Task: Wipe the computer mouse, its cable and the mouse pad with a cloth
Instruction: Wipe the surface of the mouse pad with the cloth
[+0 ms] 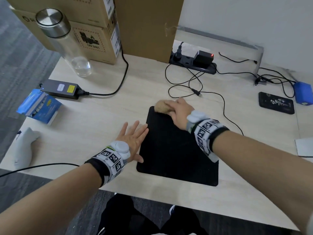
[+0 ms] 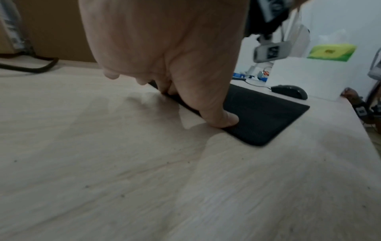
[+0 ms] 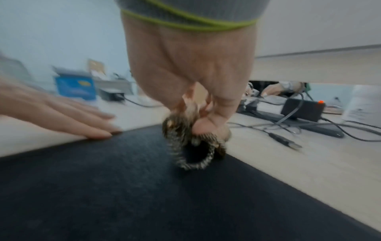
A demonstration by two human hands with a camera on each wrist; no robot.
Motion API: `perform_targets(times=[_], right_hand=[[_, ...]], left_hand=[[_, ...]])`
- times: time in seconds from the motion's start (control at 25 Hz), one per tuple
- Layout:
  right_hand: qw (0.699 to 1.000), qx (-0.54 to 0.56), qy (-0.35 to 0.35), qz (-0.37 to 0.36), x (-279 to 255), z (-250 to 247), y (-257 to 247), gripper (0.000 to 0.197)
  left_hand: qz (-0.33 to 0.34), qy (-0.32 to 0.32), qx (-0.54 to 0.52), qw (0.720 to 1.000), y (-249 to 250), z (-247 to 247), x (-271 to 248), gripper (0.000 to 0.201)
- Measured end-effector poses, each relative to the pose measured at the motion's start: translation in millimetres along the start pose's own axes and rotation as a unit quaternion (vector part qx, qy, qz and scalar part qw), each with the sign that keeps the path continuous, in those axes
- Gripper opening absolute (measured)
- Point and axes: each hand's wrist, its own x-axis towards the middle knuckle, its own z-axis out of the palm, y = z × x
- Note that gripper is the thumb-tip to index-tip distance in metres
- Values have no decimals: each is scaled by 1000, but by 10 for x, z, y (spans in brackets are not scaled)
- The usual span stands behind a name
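Observation:
A black mouse pad point(image 1: 177, 150) lies flat on the light wooden desk point(image 1: 101, 119). My right hand point(image 1: 177, 111) grips a bunched tan cloth point(image 1: 160, 106) and presses it on the pad's far edge; in the right wrist view the cloth point(image 3: 193, 146) sits under my thumb. My left hand point(image 1: 133, 138) lies flat and open at the pad's left edge, its thumb point(image 2: 222, 120) pressing on the pad point(image 2: 268, 114). The black mouse point(image 2: 288, 92) rests beyond the pad's right side; my right forearm hides it in the head view. Its thin cable point(image 1: 224, 107) ends in a loose USB plug point(image 1: 197, 93).
Cardboard boxes point(image 1: 94, 31) and a steel-lidded glass bottle point(image 1: 64, 43) stand at the back left. A power adapter point(image 1: 61, 89) and a blue box point(image 1: 39, 106) lie at the left. A power strip point(image 1: 194, 63), tangled wires and a blue pack point(image 1: 303, 94) sit at the back right.

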Motion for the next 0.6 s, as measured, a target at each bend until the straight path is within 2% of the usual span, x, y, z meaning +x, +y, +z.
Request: perform_targets(times=[0.08, 0.16, 0.2, 0.28, 0.36, 0.44, 0.48, 0.52, 0.56, 0.6], right_hand=[[997, -22, -47, 58, 151, 203, -6, 58], [996, -13, -51, 78, 74, 552, -78, 60], [997, 18, -44, 61, -64, 714, -160, 60], [994, 100, -41, -31, -515, 924, -332, 53], [980, 140, -76, -117, -1061, 1056, -501, 42], [967, 125, -107, -192, -1359, 947, -602, 35], [965, 108, -124, -203, -1319, 816, -570, 33], [969, 90, -138, -185, -1179, 643, -505, 32], [976, 79, -123, -159, -983, 419, -461, 31], [987, 64, -80, -127, -735, 236, -369, 31]], left_hand=[[2, 1, 3, 1000, -2, 6, 4, 116], [5, -6, -8, 1000, -24, 17, 27, 116], [6, -9, -15, 1000, -37, 31, 34, 117], [9, -3, -22, 1000, -61, 59, 43, 116], [11, 5, -23, 1000, -79, 68, 47, 115], [11, 10, -17, 1000, -70, 61, 36, 113], [9, 8, -12, 1000, -60, 45, 26, 114], [7, 6, -6, 1000, -44, 14, 19, 116], [7, 7, 1, 1000, -24, -15, 17, 117], [9, 16, 4, 1000, 7, -39, 26, 119]])
